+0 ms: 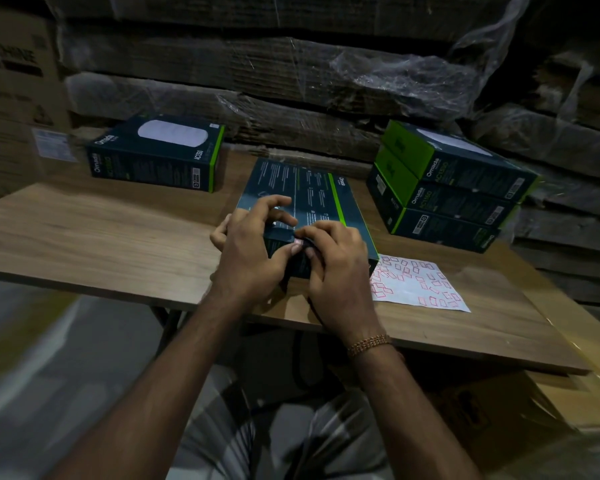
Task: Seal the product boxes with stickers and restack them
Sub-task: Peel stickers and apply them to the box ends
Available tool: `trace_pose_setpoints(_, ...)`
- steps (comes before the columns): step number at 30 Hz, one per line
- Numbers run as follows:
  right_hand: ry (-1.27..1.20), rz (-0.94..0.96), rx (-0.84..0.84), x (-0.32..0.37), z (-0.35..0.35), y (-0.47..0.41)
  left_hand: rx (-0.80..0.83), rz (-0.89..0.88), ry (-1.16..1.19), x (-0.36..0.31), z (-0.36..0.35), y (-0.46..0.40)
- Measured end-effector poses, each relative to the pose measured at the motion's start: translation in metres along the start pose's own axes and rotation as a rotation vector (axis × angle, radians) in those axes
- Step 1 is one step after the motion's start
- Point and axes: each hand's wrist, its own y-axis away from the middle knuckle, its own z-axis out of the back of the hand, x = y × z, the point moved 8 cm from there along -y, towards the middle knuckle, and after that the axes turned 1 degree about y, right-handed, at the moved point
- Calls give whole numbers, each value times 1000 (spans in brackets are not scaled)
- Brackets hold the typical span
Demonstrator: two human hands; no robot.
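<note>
1. Step in hand, as judged: fixing a small sticker (298,241) across the near-end flap of the centre box (302,199).
2. Left hand (253,244): fingers curled over the box's near edge, thumb pressing the sticker. Right hand (336,265): fingertips pinching the sticker at the same seam.
3. Recommended: hold the flap flush, then rub outward from the seam.
4. Sticker sheet (416,285) lies at 3 o'clock of the hands; stacked boxes (447,188) at 2 o'clock; single box (156,154) at 10 o'clock, all on the table (101,237).
</note>
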Motion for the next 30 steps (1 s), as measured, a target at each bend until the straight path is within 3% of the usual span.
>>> trace_pose_setpoints(30, -32, 11, -5, 0, 1, 1, 1, 25, -121, 0, -3, 1)
